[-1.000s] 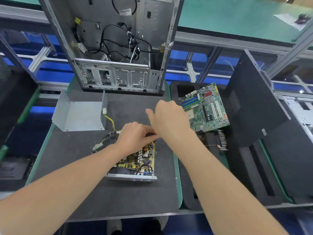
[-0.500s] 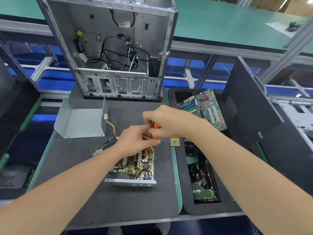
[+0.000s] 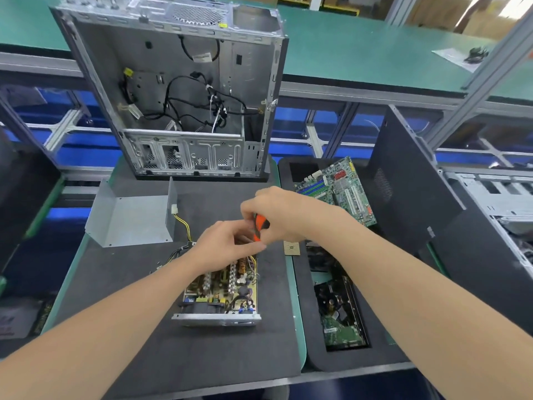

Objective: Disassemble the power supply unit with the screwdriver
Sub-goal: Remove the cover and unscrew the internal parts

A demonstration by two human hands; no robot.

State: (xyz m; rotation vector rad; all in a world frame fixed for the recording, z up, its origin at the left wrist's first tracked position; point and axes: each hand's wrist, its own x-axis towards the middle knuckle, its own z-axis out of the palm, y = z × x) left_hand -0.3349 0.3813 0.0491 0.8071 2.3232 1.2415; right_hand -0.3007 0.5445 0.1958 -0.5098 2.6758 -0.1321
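The opened power supply unit lies on the dark mat, its yellow circuit board bare and its metal front edge toward me. My right hand grips an orange-and-black screwdriver that points down at the board's far end. My left hand rests on that far end with fingers curled beside the screwdriver's shaft; the tip and what the fingers touch are hidden. The unit's removed metal cover lies to the left, with yellow and black cables beside it.
An empty computer case stands upright at the back of the mat. To the right, a foam tray holds a green motherboard, a small CPU chip and a drive. A black side panel leans further right.
My right hand brought the orange screwdriver to the far end of the board, then lifted slightly. My left hand stayed on the board. The view shifted down and left.
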